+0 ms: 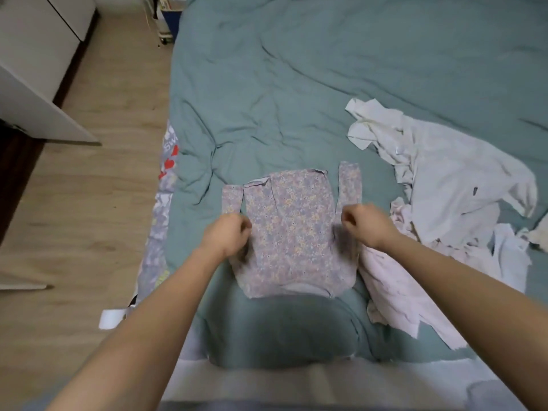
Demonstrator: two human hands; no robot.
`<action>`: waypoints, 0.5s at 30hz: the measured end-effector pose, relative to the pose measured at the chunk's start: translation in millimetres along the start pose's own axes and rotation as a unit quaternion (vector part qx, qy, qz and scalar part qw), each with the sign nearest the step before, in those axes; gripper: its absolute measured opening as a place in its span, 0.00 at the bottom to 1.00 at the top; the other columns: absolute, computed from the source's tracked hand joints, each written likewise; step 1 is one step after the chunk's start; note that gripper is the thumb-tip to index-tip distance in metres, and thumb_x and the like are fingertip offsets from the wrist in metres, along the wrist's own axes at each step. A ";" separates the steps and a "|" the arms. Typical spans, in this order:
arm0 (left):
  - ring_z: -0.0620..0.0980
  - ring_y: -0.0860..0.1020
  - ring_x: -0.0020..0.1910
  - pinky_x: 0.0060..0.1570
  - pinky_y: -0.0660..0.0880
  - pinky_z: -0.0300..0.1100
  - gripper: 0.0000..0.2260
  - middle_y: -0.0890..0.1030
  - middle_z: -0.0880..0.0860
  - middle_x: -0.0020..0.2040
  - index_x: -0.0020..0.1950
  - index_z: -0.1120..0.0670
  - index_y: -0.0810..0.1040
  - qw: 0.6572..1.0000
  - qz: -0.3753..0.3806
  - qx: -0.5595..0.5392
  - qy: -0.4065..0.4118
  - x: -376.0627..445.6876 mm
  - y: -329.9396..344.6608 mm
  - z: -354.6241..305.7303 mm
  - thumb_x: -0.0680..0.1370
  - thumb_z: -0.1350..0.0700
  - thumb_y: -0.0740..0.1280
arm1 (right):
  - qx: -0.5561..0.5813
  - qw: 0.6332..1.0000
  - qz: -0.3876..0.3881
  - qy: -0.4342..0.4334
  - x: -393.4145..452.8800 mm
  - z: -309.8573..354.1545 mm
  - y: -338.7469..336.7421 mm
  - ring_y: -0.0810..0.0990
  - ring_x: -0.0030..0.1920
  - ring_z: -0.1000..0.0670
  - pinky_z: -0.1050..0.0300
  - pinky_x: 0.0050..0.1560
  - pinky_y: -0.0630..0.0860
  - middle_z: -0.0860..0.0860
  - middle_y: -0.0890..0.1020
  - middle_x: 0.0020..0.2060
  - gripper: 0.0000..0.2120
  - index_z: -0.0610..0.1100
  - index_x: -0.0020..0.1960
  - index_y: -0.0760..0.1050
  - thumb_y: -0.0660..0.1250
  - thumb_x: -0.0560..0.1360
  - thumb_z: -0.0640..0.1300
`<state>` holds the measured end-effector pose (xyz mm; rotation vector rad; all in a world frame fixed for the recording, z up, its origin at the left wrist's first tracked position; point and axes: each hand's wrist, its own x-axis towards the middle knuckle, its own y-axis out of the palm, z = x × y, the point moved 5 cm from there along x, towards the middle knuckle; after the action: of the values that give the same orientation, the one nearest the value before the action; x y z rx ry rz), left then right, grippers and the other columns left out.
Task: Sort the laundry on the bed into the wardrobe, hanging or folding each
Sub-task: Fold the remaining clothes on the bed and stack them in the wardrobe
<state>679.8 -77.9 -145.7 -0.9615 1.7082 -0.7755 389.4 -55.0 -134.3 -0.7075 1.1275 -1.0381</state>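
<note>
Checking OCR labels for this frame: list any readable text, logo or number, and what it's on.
"SW": white letters, cut off by the duvet, on the patterned sheet at the bed's left edge, above red hearts.
Small dark tag on the white garment: too small to read.
Floral top under both hands: no text.
Nothing else legible.

The left hand [226, 236] covers the edge of the floral top [292, 232] that it pinches. The pale laundry pile [444, 203] and the wardrobe [38, 54] are cut off by the picture's edges.
</note>
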 end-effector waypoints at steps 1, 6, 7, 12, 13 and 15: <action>0.55 0.79 0.55 0.52 0.76 0.47 0.09 0.82 0.52 0.55 0.55 0.51 0.81 0.998 -0.043 -0.037 -0.025 11.1 -7.4 0.0 0.78 0.55 0.63 | 0.023 0.999 -0.040 0.004 15.2 -2.5 -6.4 0.78 0.45 0.41 0.51 0.43 0.73 0.44 0.81 0.43 0.04 0.42 0.43 0.75 0.61 0.74 0.39; 0.54 0.81 0.50 0.49 0.77 0.46 0.07 0.84 0.51 0.48 0.52 0.50 0.81 0.973 -0.124 -0.151 -0.119 72.5 2.6 12.7 0.77 0.54 0.65 | 0.062 0.993 -0.096 0.032 104.7 -15.4 -6.0 0.79 0.48 0.39 0.50 0.45 0.74 0.42 0.81 0.46 0.05 0.42 0.48 0.75 0.62 0.75 0.41; 0.54 0.81 0.50 0.49 0.77 0.47 0.07 0.84 0.52 0.48 0.52 0.50 0.81 0.971 -0.128 -0.157 -0.123 86.9 8.2 15.8 0.77 0.54 0.65 | 0.062 0.992 -0.102 0.031 124.0 -17.6 -2.2 0.78 0.49 0.38 0.49 0.46 0.74 0.41 0.81 0.48 0.05 0.41 0.48 0.75 0.62 0.75 0.40; 0.55 0.78 0.55 0.52 0.76 0.49 0.08 0.81 0.52 0.53 0.54 0.48 0.79 0.979 -0.129 -0.119 -0.100 143.6 31.1 25.2 0.77 0.55 0.66 | 0.045 0.992 -0.101 0.064 185.2 -26.5 26.9 0.76 0.53 0.37 0.48 0.49 0.73 0.38 0.76 0.52 0.10 0.37 0.55 0.71 0.63 0.76 0.40; 0.55 0.77 0.57 0.53 0.75 0.50 0.10 0.79 0.52 0.56 0.57 0.49 0.78 0.983 -0.123 -0.100 -0.091 154.0 35.8 26.6 0.77 0.56 0.66 | 0.047 0.992 -0.098 0.069 193.3 -28.3 34.0 0.75 0.53 0.37 0.49 0.48 0.72 0.38 0.76 0.52 0.10 0.37 0.55 0.71 0.63 0.75 0.39; 0.55 0.75 0.57 0.53 0.75 0.50 0.12 0.76 0.52 0.57 0.59 0.51 0.77 0.985 -0.124 -0.094 -0.075 171.4 41.6 29.8 0.76 0.58 0.66 | 0.059 0.989 -0.113 0.079 205.1 -33.5 44.7 0.75 0.50 0.37 0.50 0.44 0.69 0.38 0.77 0.48 0.07 0.36 0.51 0.71 0.63 0.73 0.36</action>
<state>664.2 -209.6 -265.7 -1.3488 1.5683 -0.6889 387.1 -225.9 -260.6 -0.6778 1.1292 -1.3616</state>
